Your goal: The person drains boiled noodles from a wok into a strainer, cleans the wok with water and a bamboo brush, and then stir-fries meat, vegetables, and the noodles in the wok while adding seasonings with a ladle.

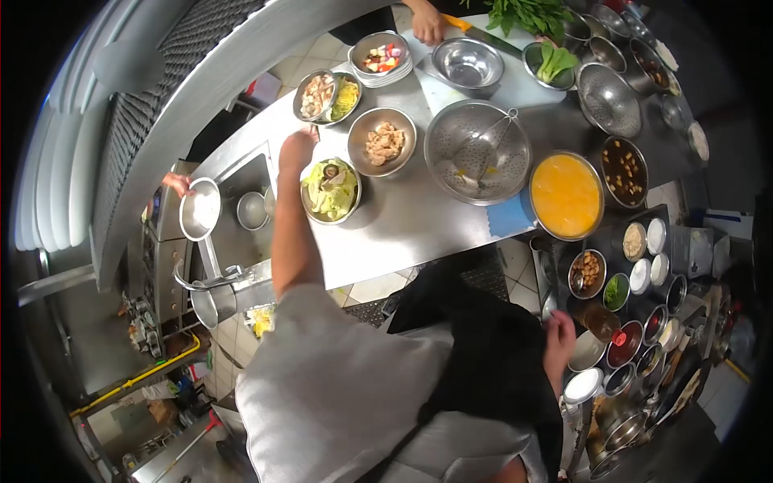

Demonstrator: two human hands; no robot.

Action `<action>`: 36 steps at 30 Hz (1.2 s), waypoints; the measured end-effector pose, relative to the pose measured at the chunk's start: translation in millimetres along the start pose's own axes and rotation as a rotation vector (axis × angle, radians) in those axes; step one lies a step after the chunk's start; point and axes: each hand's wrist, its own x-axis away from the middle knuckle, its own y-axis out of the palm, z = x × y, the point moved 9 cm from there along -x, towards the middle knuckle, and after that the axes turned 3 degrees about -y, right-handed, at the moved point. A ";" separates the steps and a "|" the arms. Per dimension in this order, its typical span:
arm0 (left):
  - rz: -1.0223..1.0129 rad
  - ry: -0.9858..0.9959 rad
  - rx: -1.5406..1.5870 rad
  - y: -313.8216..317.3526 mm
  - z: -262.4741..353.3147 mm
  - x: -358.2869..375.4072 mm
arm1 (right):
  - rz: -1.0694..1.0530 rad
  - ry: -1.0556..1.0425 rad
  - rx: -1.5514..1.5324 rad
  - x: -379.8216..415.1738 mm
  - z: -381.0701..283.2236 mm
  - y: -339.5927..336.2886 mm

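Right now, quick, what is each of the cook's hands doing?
Left hand: closed, above the round steel bowl of pale green cabbage; what it holds cannot be told.
Right hand: by the small steel seasoning pots; grip cannot be told.

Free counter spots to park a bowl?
Bare steel counter in front of the cabbage bowl and colander, up to the egg bowl. Crowded: the back row of bowls and the condiment pots by the right hand.
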 end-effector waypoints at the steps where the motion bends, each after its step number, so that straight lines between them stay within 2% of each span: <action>1: -0.077 -0.268 -0.108 33.7 -85.6 15.4 | -0.164 -0.069 0.061 -20.2 -25.0 41.9; 2: -0.246 -0.154 -0.313 66.8 -126.7 34.9 | -0.327 -0.126 0.101 -37.4 -37.1 84.3; 3: -0.234 -0.113 -0.319 92.0 -162.0 57.6 | -0.502 -0.110 0.118 -51.9 -55.2 132.6; 5: -0.383 -0.677 0.341 101.5 -165.6 126.5 | -0.772 -0.151 0.157 -73.9 -74.4 226.6; 6: -0.430 -0.781 0.545 113.4 -152.5 148.5 | -0.891 -0.061 0.127 -85.2 -51.9 275.7; 7: -0.375 -0.784 0.714 110.7 -131.0 164.0 | -0.954 0.007 0.074 -89.8 -51.0 320.9; 9: -0.287 -0.766 0.879 124.4 -121.6 177.1 | -0.946 0.349 -0.045 -99.5 -37.1 400.3; 11: -0.252 -0.760 1.069 128.4 -105.4 189.3 | -0.770 0.466 -0.144 -104.6 -56.1 445.0; 13: -0.164 -0.774 1.152 117.3 -88.6 205.0 | -0.619 0.540 -0.252 -120.9 -61.1 478.8; 17: -0.075 -0.797 1.258 108.4 -93.4 246.5 | -0.468 0.475 -0.130 -155.8 -56.6 510.5; 19: -0.036 -0.740 1.298 84.0 -94.7 256.8 | -0.358 0.380 -0.166 -159.1 -77.3 497.0; 21: 0.025 -0.720 1.279 55.6 -104.4 261.7 | -0.393 0.324 -0.148 -152.9 -94.1 482.2; 23: 0.090 -0.690 1.213 3.7 -85.8 243.4 | -0.437 0.262 -0.225 -149.9 -99.7 471.3; 25: 0.001 -0.559 1.132 -25.1 -80.6 214.6 | -0.512 0.158 -0.257 -142.1 -123.5 425.1; 27: -0.102 -0.394 1.211 -51.6 -55.3 181.2 | -0.509 0.048 -0.352 -130.5 -137.9 365.1; 28: -0.166 -0.318 1.212 -61.1 -36.3 162.1 | -0.487 0.013 -0.289 -126.4 -143.0 331.5; 30: -0.290 -0.165 1.166 -76.0 30.5 124.1 | -0.406 -0.046 -0.155 -118.0 -137.7 243.0; 31: -0.391 -0.060 1.139 -86.2 86.8 112.0 | -0.325 -0.049 -0.188 -113.4 -125.6 202.7; 33: -0.468 0.142 1.104 -72.3 158.5 81.9 | -0.120 -0.044 -0.254 -89.7 -94.1 116.6; 34: -0.582 0.251 1.094 -73.7 201.0 89.3 | -0.042 -0.057 -0.345 -58.4 -91.9 75.0; 36: -0.766 0.428 1.034 -50.4 288.3 73.8 | 0.247 -0.079 -0.387 -12.8 -51.8 1.0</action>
